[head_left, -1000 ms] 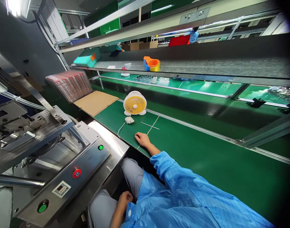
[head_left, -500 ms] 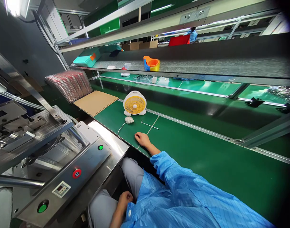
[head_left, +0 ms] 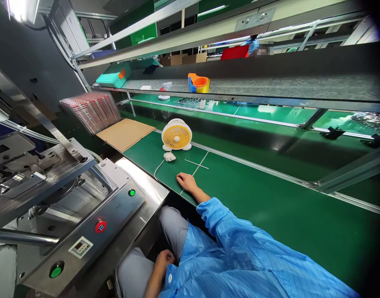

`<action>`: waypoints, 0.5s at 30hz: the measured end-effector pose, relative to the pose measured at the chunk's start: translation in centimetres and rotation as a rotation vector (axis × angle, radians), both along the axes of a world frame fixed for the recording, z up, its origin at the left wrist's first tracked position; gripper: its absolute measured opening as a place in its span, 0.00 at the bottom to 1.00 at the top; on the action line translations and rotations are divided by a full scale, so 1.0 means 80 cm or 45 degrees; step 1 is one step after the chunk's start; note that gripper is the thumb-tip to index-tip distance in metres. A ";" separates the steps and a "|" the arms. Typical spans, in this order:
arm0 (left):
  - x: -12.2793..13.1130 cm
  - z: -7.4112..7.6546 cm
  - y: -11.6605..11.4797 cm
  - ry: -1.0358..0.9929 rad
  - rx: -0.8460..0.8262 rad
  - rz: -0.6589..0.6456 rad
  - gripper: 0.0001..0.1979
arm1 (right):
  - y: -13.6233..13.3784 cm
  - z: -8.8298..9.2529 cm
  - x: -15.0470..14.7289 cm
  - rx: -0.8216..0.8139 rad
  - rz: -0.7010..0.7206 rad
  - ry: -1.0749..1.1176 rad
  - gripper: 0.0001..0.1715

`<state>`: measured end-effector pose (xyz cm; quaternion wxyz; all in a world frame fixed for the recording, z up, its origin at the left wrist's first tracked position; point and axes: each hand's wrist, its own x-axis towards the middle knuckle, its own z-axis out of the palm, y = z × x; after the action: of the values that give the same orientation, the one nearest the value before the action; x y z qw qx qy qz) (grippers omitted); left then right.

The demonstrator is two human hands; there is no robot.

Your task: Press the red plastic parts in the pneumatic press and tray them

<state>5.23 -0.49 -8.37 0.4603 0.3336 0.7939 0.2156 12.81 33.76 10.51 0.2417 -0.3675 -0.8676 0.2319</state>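
Observation:
My right hand (head_left: 186, 182) rests on the green work surface (head_left: 258, 203) near its front edge, fingers curled closed, with nothing visible in them. Beyond it lies a thin L-shaped metal rod, like a hex key (head_left: 196, 164), apart from the fingers. Farther back stands a small white and yellow fan (head_left: 176, 135). In front of the fan is a bundled white cord (head_left: 169, 157), its loose end curving toward the edge. My left hand (head_left: 165, 260) lies in my lap with fingers curled in, and nothing shows in it.
A metal machine (head_left: 93, 231) with green and red buttons stands at the left. Behind it are a cardboard sheet (head_left: 126, 133) and stacked clear trays (head_left: 90, 108). An overhead shelf (head_left: 255, 87) holds a teal box (head_left: 113, 76) and tape-like rings (head_left: 199, 84).
Both my hands and the things on the work surface stay put. In the far background, a person in blue has shifted slightly.

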 end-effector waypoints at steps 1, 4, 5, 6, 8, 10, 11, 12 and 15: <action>0.000 -0.001 0.000 -0.001 0.000 0.000 0.03 | 0.000 0.000 0.000 -0.001 -0.002 0.000 0.09; 0.000 -0.002 0.000 -0.005 -0.005 0.007 0.03 | 0.000 0.000 0.000 -0.002 -0.003 -0.002 0.09; 0.000 -0.003 0.001 -0.004 -0.008 0.011 0.03 | 0.000 0.000 0.000 -0.003 -0.003 -0.002 0.09; 0.000 -0.003 0.001 -0.001 -0.012 0.015 0.03 | 0.000 0.000 0.000 -0.003 -0.002 -0.002 0.09; 0.001 -0.005 0.002 0.004 -0.020 0.022 0.02 | 0.000 0.000 0.000 -0.004 -0.003 -0.002 0.09; 0.001 -0.006 0.002 0.002 -0.022 0.022 0.02 | 0.000 -0.001 0.000 -0.004 -0.004 -0.003 0.09; 0.001 -0.006 0.003 -0.002 -0.023 0.021 0.02 | 0.000 -0.001 0.000 -0.003 -0.005 -0.003 0.10; 0.001 -0.006 0.003 -0.006 -0.024 0.018 0.02 | 0.000 -0.001 0.000 -0.002 -0.005 -0.004 0.10; 0.001 -0.005 0.003 -0.008 -0.023 0.018 0.02 | 0.000 -0.001 0.000 0.000 -0.004 -0.003 0.10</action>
<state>5.34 -0.28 -8.80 0.4643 0.3233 0.7967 0.2126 12.83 33.78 10.43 0.2410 -0.3693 -0.8673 0.2311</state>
